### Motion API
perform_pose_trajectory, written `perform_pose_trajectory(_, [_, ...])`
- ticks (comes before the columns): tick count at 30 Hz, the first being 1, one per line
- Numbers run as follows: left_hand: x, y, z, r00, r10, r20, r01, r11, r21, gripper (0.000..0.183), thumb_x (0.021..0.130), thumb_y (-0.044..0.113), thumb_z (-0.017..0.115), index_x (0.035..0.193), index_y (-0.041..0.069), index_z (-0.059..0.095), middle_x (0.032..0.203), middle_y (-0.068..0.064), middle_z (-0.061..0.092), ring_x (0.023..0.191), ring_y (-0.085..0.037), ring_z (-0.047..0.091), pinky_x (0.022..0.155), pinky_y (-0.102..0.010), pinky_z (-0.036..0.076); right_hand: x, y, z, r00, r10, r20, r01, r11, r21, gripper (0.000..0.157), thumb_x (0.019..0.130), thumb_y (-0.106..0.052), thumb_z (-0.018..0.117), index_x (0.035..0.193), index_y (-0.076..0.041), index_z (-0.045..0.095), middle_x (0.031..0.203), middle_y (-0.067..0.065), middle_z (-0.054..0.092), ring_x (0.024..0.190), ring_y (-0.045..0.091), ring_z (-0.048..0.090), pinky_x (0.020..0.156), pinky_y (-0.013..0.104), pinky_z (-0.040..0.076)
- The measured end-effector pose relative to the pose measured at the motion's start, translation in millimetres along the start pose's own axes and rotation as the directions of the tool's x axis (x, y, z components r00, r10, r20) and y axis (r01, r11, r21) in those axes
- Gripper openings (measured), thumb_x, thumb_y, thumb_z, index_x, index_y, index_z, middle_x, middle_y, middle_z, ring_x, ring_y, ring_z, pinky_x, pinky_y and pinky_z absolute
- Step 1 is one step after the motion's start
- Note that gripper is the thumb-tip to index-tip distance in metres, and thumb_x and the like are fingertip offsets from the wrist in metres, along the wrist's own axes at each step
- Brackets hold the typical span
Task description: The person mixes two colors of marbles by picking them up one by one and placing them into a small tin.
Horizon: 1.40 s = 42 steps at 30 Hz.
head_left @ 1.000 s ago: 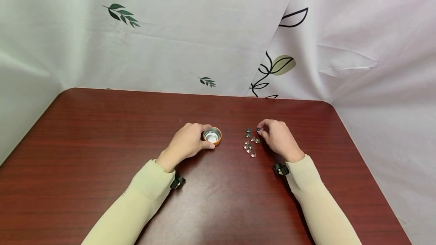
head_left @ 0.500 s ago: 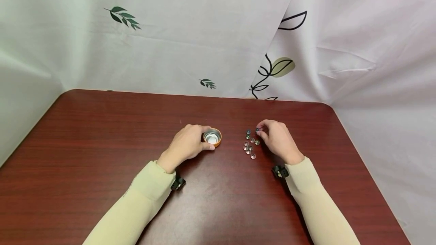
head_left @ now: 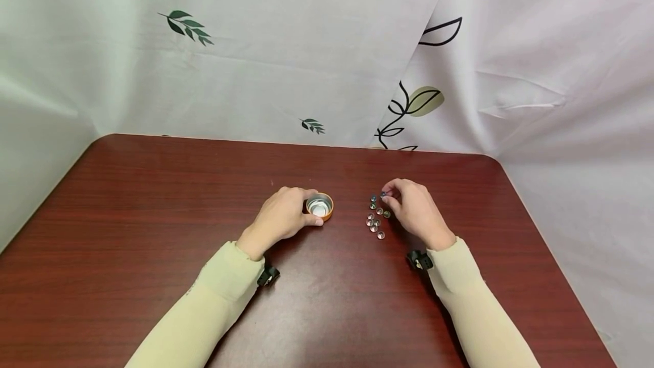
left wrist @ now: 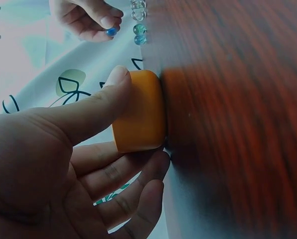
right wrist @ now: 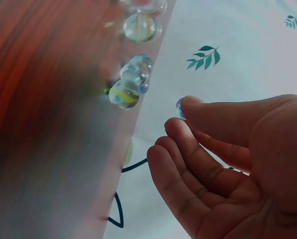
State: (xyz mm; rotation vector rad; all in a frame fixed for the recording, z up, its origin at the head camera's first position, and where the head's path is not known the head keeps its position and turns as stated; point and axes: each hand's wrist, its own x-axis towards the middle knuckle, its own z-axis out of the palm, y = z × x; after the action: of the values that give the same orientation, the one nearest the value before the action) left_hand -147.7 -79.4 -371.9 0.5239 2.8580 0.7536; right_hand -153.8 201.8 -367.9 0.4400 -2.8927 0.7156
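My left hand [head_left: 283, 214] grips a small round orange tin [head_left: 328, 216] by its side, thumb on the near side and fingers on the far side. Its silvery inside shows from above, and the tin stands on the table. In the left wrist view the orange wall [left wrist: 146, 112] sits between thumb and fingers. My right hand [head_left: 416, 209] pinches a blue glass marble [left wrist: 111, 31] between thumb and fingertip, raised off the tabletop. Left of and below that hand lies a loose group of clear glass marbles [head_left: 374, 228], among them a yellow-swirled marble [right wrist: 124, 94].
The dark red-brown wooden table [head_left: 327, 300] spreads under both arms. A pale curtain [head_left: 255, 55] with leaf prints hangs behind its far edge and along the sides. Small black cameras are strapped at both wrists.
My right hand, with the blue marble pinched in it, has shifted slightly left toward the tin. The left hand keeps its grip on the tin in the same place.
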Motion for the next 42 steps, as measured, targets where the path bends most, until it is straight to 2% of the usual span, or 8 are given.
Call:
perform_pose_trajectory(7, [1.4, 0.3, 0.1, 1.0, -0.012, 0.01, 0.012, 1.0, 0.003, 0.064, 0.081, 0.037, 0.085, 0.137, 0.014, 0.064, 0.124, -0.005, 0.07, 0.108, -0.028, 0.066, 0.079, -0.04, 0.053, -1.6, -6.4, -1.2, 1.0, -0.005, -0.004, 0.005, 1.0, 0.01, 0.008, 0.093, -0.008, 0.071, 0.1, -0.005, 0.071, 0.091, 0.006, 0.065, 0.083, 0.022, 0.06, 0.075, 0.037, 0.049])
perform_pose_trajectory(16, [0.4, -1.4, 1.0, 1.0, -0.011, 0.005, 0.011, 1.0, 0.002, 0.064, 0.082, 0.037, 0.085, 0.137, 0.014, 0.064, 0.125, -0.005, 0.07, 0.109, -0.028, 0.066, 0.08, -0.04, 0.053, -1.0, -14.9, 2.2, 0.998, -0.062, -0.032, 0.063, 0.998, 0.017, 0.007, 0.09, -0.008, 0.074, 0.096, -0.006, 0.071, 0.085, 0.004, 0.06, 0.081, 0.019, 0.057, 0.074, 0.036, 0.048])
perform_pose_trajectory(34, [0.3, -1.9, 0.4, 1.0, -0.012, 0.004, 0.012, 1.0, -0.001, 0.063, 0.082, 0.038, 0.085, 0.137, 0.015, 0.064, 0.123, -0.004, 0.07, 0.106, -0.026, 0.066, 0.076, -0.038, 0.052, 2.0, -34.4, 8.8, 0.993, -0.115, -0.015, 0.116, 0.992, 0.057, 0.007, 0.092, -0.011, 0.074, 0.098, -0.008, 0.071, 0.083, 0.0, 0.057, 0.077, 0.016, 0.052, 0.069, 0.033, 0.045])
perform_pose_trajectory(42, [-0.3, -2.4, 0.6, 1.0, 0.009, -0.014, -0.009, 1.0, -0.013, 0.062, 0.081, 0.036, 0.085, 0.135, 0.013, 0.066, 0.12, -0.003, 0.072, 0.105, -0.024, 0.067, 0.078, -0.038, 0.053, 3.0, -45.9, 11.1, 0.991, -0.132, -0.006, 0.132, 0.989, 0.063, 0.009, 0.091, -0.011, 0.075, 0.099, -0.009, 0.071, 0.083, 0.0, 0.056, 0.076, 0.016, 0.053, 0.068, 0.032, 0.045])
